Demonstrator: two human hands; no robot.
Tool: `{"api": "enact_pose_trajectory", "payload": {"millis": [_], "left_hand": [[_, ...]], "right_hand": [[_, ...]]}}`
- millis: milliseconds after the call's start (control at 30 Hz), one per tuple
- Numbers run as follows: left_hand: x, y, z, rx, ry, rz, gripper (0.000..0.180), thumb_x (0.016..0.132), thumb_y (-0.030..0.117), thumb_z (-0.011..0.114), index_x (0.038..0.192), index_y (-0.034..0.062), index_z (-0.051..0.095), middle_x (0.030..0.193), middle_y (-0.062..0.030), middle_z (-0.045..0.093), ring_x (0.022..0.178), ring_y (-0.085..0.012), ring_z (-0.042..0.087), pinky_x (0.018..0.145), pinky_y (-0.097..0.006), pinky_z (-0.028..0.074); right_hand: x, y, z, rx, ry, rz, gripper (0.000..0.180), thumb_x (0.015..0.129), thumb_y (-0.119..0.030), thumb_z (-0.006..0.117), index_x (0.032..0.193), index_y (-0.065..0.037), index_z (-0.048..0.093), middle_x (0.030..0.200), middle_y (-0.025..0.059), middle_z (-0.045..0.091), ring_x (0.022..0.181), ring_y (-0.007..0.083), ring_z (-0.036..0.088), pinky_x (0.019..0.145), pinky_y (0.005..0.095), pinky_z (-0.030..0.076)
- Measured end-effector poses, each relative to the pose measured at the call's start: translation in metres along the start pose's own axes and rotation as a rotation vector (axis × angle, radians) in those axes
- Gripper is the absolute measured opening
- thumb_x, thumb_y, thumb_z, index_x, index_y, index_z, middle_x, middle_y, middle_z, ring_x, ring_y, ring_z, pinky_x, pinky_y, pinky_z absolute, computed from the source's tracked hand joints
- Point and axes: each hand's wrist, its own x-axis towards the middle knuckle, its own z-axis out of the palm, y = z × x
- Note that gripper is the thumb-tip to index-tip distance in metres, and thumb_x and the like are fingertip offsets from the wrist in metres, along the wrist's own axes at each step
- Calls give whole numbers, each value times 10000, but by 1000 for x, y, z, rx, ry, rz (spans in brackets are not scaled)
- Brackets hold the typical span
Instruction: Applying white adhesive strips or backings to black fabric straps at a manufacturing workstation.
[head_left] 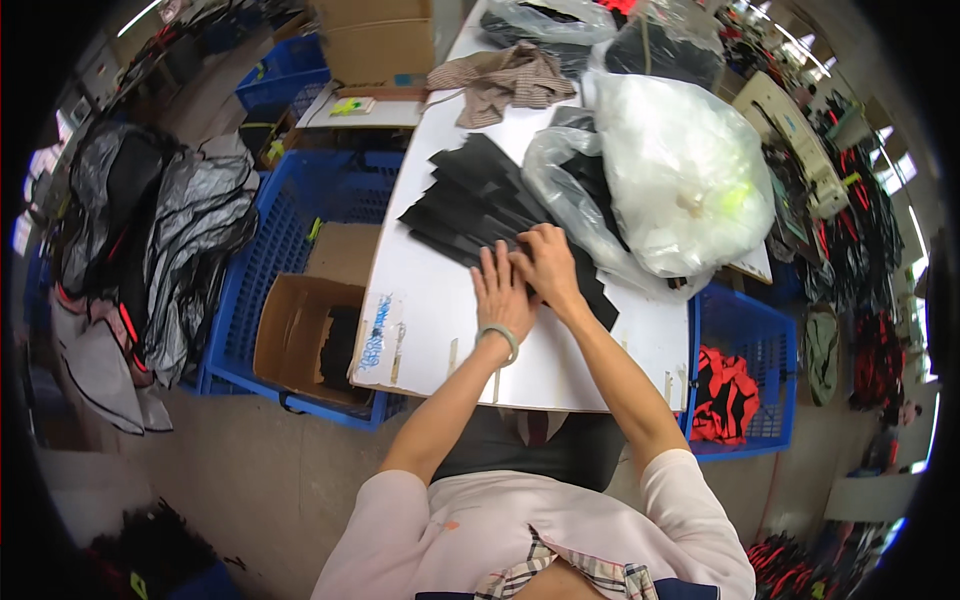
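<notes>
Both hands, left hand with fingers spread flat and right hand curled, are pressed on the black fabric pieces fanned across the white table. Sorting appears underway; separating one piece is judged next.

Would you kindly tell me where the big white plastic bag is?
In the head view, the big white plastic bag sits on the white table, right of the black fabric pieces and beyond the right hand.

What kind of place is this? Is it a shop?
More likely a clothing workshop than a shop. Both hands, left hand and right hand, press on a stack of cut black fabric pieces, with a sewing machine and blue crates nearby.
</notes>
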Motion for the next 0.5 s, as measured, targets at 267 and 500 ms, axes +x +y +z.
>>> {"api": "enact_pose_trajectory", "payload": {"millis": [267, 500], "left_hand": [[-6, -23, -13, -463, 174, -11, 475, 808, 128, 666, 1254, 13, 550, 1464, -170, 379, 1394, -385, 271, 1140, -484, 220], [-12, -13, -59, -1955, 16, -617, 400, 902, 246, 668, 1182, -18, 558, 1103, -122, 628, 925, -170, 598, 813, -298, 467]], "right_hand": [[10, -18, 6, -141, 33, 7, 205, 674, -59, 709, 820, -57, 565, 868, 117, 533, 867, 308, 520, 735, 400, 416], [-30, -57, -32, -26, 4, -265, 212, 644, -26, 694, 789, -69, 546, 771, 84, 539, 761, 292, 528, 661, 396, 397]]}}
